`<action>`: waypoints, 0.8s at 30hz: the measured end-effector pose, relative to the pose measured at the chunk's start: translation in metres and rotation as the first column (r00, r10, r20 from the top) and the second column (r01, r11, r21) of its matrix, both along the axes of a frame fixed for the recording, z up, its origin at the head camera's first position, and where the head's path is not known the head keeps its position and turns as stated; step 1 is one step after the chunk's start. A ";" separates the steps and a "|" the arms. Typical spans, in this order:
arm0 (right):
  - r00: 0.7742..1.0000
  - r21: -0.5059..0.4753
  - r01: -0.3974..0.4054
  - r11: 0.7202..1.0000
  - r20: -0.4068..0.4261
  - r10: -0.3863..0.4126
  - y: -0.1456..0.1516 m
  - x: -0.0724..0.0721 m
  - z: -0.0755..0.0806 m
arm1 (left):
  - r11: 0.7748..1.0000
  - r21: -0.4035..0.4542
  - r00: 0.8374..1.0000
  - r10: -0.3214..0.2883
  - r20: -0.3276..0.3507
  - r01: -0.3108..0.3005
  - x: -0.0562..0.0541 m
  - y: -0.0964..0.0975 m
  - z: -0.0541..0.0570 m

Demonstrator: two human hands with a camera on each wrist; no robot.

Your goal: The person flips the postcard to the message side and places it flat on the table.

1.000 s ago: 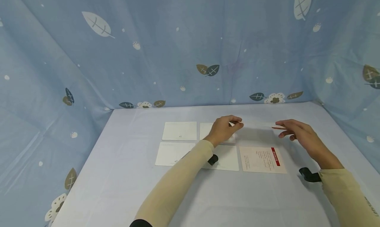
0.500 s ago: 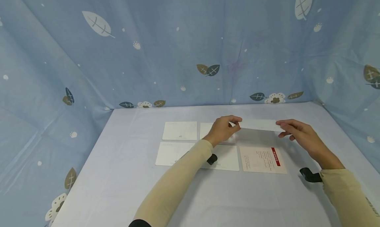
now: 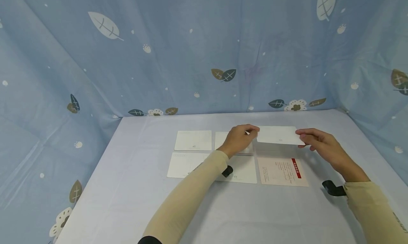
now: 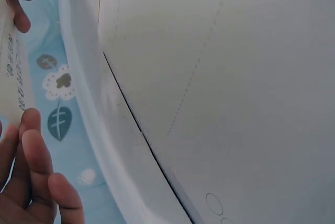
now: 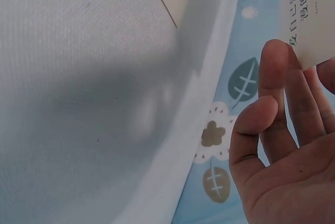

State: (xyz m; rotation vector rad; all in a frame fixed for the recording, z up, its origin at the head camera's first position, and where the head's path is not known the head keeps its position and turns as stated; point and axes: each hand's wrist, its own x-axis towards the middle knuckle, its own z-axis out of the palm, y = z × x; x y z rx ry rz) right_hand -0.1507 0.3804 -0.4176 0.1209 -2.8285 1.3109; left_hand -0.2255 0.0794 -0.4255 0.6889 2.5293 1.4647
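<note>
A white postcard (image 3: 276, 135) is held up above the back right of the table, its plain face tilted towards the head camera. My left hand (image 3: 238, 139) pinches its left end. Thumb and fingers of my right hand (image 3: 323, 143) pinch its right end. In the right wrist view, printed characters show on the far face of the postcard (image 5: 309, 20). Below it lies a cream card (image 3: 282, 171) with lines of text and a red strip. Another white card (image 3: 220, 138) lies partly hidden behind my left hand.
Further white cards lie flat: one at the back left (image 3: 192, 140), one at the front left (image 3: 183, 164) and one in the front middle (image 3: 243, 169), the last two partly covered by my left forearm. A blue patterned curtain (image 3: 191, 52) hangs behind the white-covered table (image 3: 127, 201).
The postcard was nearly edge-on a second ago. It has tilted so that its white face now shows to the head camera. Both hands stay about where they were.
</note>
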 end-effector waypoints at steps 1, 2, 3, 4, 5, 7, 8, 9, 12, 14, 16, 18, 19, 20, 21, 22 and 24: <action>1.000 0.004 0.008 1.000 0.005 -0.008 0.000 0.000 0.000 | 1.000 -0.009 1.000 -0.003 -0.011 0.003 0.000 0.000 0.000; 1.000 0.008 0.013 1.000 0.011 -0.013 0.000 0.000 -0.001 | 1.000 -0.022 1.000 -0.007 -0.024 0.007 0.001 0.000 0.001; 1.000 0.012 0.018 1.000 0.019 -0.019 0.000 0.000 -0.001 | 0.999 -0.034 0.999 -0.011 -0.032 0.010 0.001 0.000 0.001; 0.999 0.018 0.024 1.000 0.026 -0.024 0.000 0.000 -0.002 | 0.999 -0.048 0.999 -0.016 -0.044 0.014 0.001 0.000 0.001; 0.999 0.025 0.029 0.999 0.032 -0.030 0.000 -0.001 -0.002 | 0.998 -0.062 0.998 -0.020 -0.055 0.017 0.002 0.000 0.001; 0.998 0.036 0.033 0.999 0.046 -0.035 0.000 -0.001 -0.003 | 0.996 -0.091 0.996 -0.031 -0.079 0.024 0.002 0.001 0.000; 0.998 0.042 0.031 0.999 0.047 -0.033 0.000 -0.001 -0.003 | 0.994 -0.109 0.995 -0.036 -0.091 0.026 0.002 0.001 0.000; 0.998 0.047 0.030 0.998 0.047 -0.032 -0.001 -0.001 -0.004 | 0.991 -0.128 0.994 -0.042 -0.103 0.029 0.002 0.001 0.000; 0.999 0.059 0.023 0.998 0.041 -0.026 -0.001 -0.002 -0.005 | 0.982 -0.187 0.988 -0.060 -0.140 0.033 0.001 0.003 -0.001; 0.999 0.070 0.017 0.997 0.031 -0.019 0.000 -0.003 -0.006 | 0.972 -0.233 0.982 -0.072 -0.172 0.031 0.001 0.004 -0.001; 1.000 0.080 0.010 0.997 0.025 -0.012 -0.001 -0.003 -0.007 | 0.961 -0.276 0.975 -0.083 -0.204 0.024 0.000 0.005 -0.002; 1.000 0.099 0.003 0.995 0.017 -0.005 -0.001 -0.004 -0.007 | 0.947 -0.322 0.965 -0.094 -0.243 0.011 -0.001 0.006 -0.002; 1.000 0.107 -0.001 0.994 0.014 -0.001 -0.001 -0.004 -0.007 | 0.940 -0.341 0.960 -0.099 -0.261 0.004 -0.001 0.006 -0.002; 1.000 0.119 -0.005 0.993 0.011 0.004 -0.002 -0.004 -0.007 | 0.933 -0.360 0.955 -0.105 -0.278 -0.002 -0.002 0.007 -0.003; 1.000 0.133 -0.005 0.991 0.008 0.004 -0.002 -0.004 -0.007 | 0.926 -0.378 0.949 -0.112 -0.294 -0.008 -0.002 0.007 -0.004; 1.000 0.152 -0.004 0.988 0.006 0.003 -0.003 -0.004 -0.007 | 0.918 -0.396 0.943 -0.119 -0.310 -0.014 -0.002 0.007 -0.004; 1.000 0.184 -0.003 0.983 0.005 0.002 -0.004 -0.004 -0.008 | 0.905 -0.424 0.934 -0.131 -0.333 -0.024 -0.003 0.007 -0.005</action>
